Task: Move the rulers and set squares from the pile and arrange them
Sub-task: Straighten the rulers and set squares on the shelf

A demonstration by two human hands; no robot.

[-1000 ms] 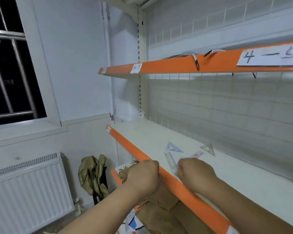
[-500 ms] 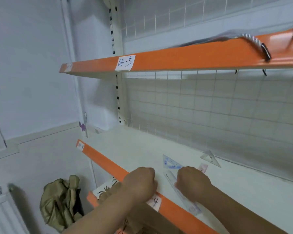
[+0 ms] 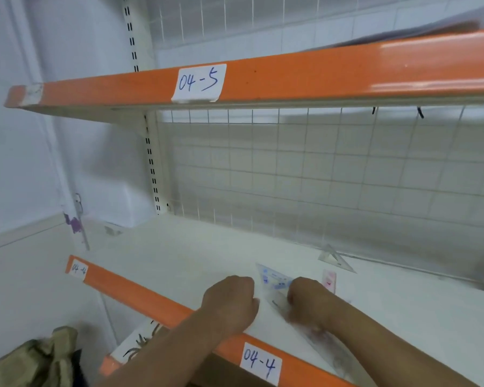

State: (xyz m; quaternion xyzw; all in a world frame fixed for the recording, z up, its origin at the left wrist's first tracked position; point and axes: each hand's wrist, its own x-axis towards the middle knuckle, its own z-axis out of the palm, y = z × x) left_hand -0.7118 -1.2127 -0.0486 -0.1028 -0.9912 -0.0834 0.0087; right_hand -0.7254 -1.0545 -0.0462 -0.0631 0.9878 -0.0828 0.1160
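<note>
four flat plastic pieces on shelf 04-4, the long one under the right hand

one clear ruler lies flat on the white shelf, slanting from the gap between the two hands back toward the front edge, where it passes under the right forearm. the right hand has its fingers curled down onto the ruler's far part and looks to be gripping it there, though blur hides the fingertips. the left hand sits just beside it, balled up at the shelf's edge; whether anything is inside it i cannot tell.

the ruler is likely very light, thin and stiff along its length but springy, and smooth enough to skate on the painted shelf. lying flush, it offers no edge to get under, so it is probably best slid to the orange lip until one end overhangs, then pinched by its long edges near the middle. hard bending could snap it.

just beyond the hands lies a blue-printed set square, touching or overlapping the ruler's far end. a small pink ruler lies near the right hand, and a clear set square sits further back, close to the wire grid. the set squares' sharp corners are the parts most likely to chip; their open centres or straight edges give a better hold.
</note>
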